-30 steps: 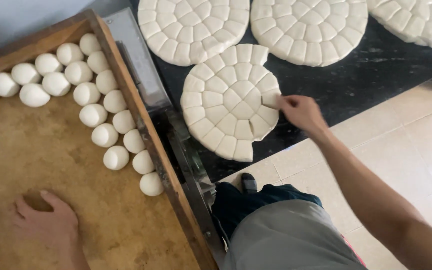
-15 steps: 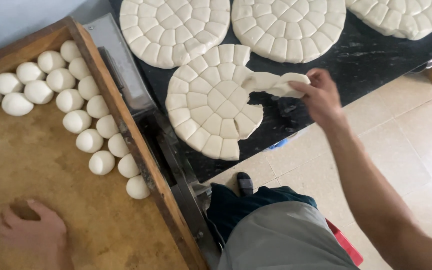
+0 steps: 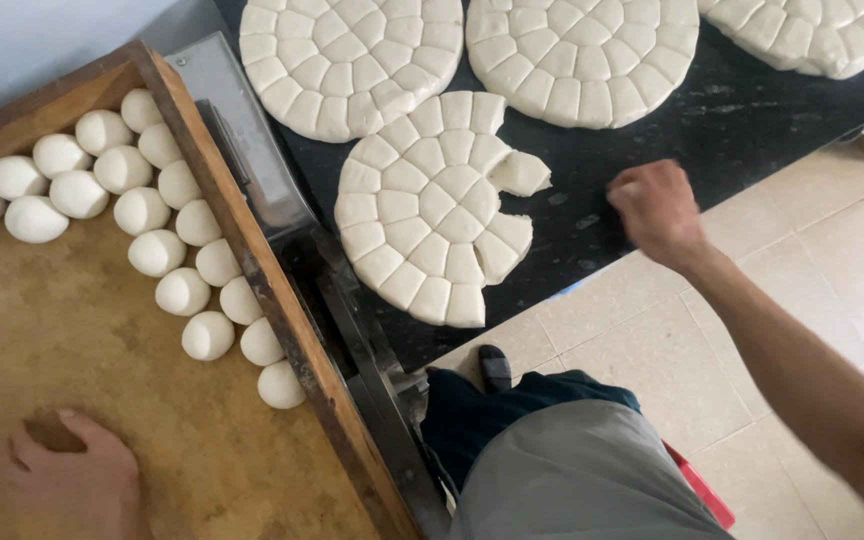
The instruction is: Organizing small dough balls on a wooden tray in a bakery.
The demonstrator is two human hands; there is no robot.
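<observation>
My right hand [image 3: 657, 210] hovers over the black surface [image 3: 752, 110], just right of a round, scored dough disc [image 3: 422, 215]. Its fingers are curled around a small piece of dough, of which only a pale edge shows. The disc has a gap at its right side, and one loose wedge of dough [image 3: 520, 172] lies askew at that gap. My left hand [image 3: 77, 480] rests flat on the floured wooden tray [image 3: 82, 340] at the lower left, holding nothing. Several round dough balls [image 3: 157, 252] line the tray's far and right sides.
Three more scored dough discs lie further back on the black surface [image 3: 347, 60] [image 3: 582, 55] [image 3: 822, 30]. A metal rail [image 3: 252, 150] runs between tray and surface. My knee [image 3: 572, 470] and a beige tiled floor [image 3: 832, 260] are below.
My right hand tugged dough pieces out of the disc's right edge, then drew back to the right. One wedge stays displaced at the gap. The left hand has barely moved.
</observation>
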